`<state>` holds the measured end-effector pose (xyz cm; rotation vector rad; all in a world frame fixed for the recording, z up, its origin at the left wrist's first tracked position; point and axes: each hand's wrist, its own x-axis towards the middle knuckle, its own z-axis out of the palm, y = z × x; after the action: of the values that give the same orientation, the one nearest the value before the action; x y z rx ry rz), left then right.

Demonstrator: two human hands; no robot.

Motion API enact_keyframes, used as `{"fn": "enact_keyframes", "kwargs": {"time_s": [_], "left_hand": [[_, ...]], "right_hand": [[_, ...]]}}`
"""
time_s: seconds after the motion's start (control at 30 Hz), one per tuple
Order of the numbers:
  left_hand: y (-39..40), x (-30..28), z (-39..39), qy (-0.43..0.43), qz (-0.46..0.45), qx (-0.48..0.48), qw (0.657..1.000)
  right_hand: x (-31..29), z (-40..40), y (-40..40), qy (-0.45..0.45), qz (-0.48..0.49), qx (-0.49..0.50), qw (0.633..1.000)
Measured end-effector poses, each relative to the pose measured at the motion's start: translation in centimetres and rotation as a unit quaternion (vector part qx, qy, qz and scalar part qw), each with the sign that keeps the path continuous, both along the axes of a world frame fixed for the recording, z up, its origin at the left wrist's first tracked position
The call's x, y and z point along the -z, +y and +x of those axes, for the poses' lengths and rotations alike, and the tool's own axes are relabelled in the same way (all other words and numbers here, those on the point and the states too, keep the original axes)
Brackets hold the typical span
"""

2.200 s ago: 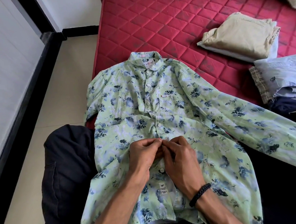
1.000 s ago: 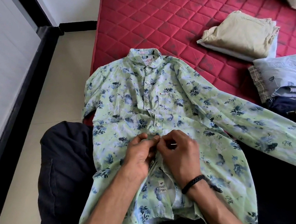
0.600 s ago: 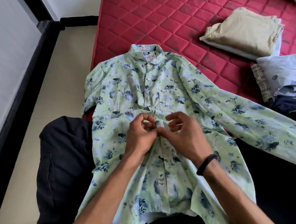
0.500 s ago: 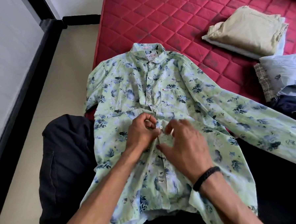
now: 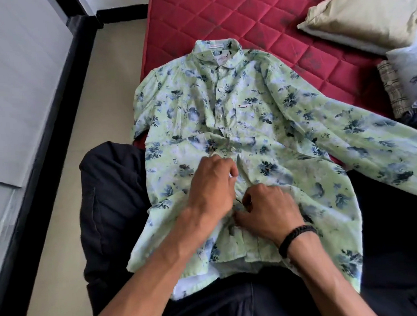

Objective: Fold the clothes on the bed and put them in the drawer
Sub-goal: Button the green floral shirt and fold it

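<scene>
Both bare forearms reach in from the bottom edge and converge toward the middle. The left hand lies back up, knuckles raised, its fingers curled down with the tips tucked under and pinching at cloth. The right hand sits just beside it, nearer the body, fingers curled into a loose fist, thumb and forefinger pinching. A black braided band circles the right wrist. The two hands nearly touch.

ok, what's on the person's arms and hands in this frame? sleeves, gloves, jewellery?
Both forearms are bare: no sleeves and no gloves in view. The right hand has a black braided wristband around its wrist. The left hand and its wrist carry nothing. No rings show on either hand.
</scene>
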<state>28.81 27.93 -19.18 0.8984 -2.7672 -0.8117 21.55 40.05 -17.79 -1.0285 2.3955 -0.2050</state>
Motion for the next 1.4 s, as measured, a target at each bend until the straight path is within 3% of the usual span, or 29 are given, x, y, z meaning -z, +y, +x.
{"fn": "enact_keyframes", "kwargs": {"time_s": [0.13, 0.3, 0.4, 0.57, 0.7, 0.9, 1.0, 1.17, 1.4], "left_hand": [[1.0, 0.9, 1.9, -0.095, -0.038, 0.019, 0.995], [0.8, 0.3, 1.2, -0.135, -0.070, 0.068, 0.986], [0.7, 0.1, 0.5, -0.178, -0.074, 0.096, 0.977], [0.5, 0.3, -0.1, -0.205, -0.003, 0.086, 0.975], [0.7, 0.3, -0.1, -0.173, 0.030, 0.059, 0.983], [1.6, 0.0, 0.9, -0.116, -0.001, 0.036, 0.993], [1.8, 0.0, 1.0, -0.081, 0.022, -0.004, 0.996], [2.7, -0.5, 0.8, -0.010, 0.083, -0.119, 0.989], [4.5, 0.0, 2.0, 0.032, 0.127, -0.163, 0.978]], "right_hand": [[-0.8, -1.5, -1.0, -0.087, 0.073, -0.029, 0.993], [-1.1, -2.8, -1.8, -0.131, 0.099, -0.022, 0.986], [-0.3, -3.3, -1.9, -0.109, 0.084, 0.021, 0.990], [1.2, -2.8, -1.6, -0.065, 0.046, 0.056, 0.995], [0.3, -3.5, -1.3, -0.101, 0.073, 0.006, 0.992], [0.7, -3.1, -1.6, -0.048, 0.073, 0.006, 0.996], [1.0, -3.2, -1.0, -0.036, 0.001, 0.070, 0.997], [0.2, -3.1, 0.4, -0.079, -0.181, 0.153, 0.968], [0.4, -2.3, 1.3, -0.117, -0.169, 0.095, 0.974]]}}
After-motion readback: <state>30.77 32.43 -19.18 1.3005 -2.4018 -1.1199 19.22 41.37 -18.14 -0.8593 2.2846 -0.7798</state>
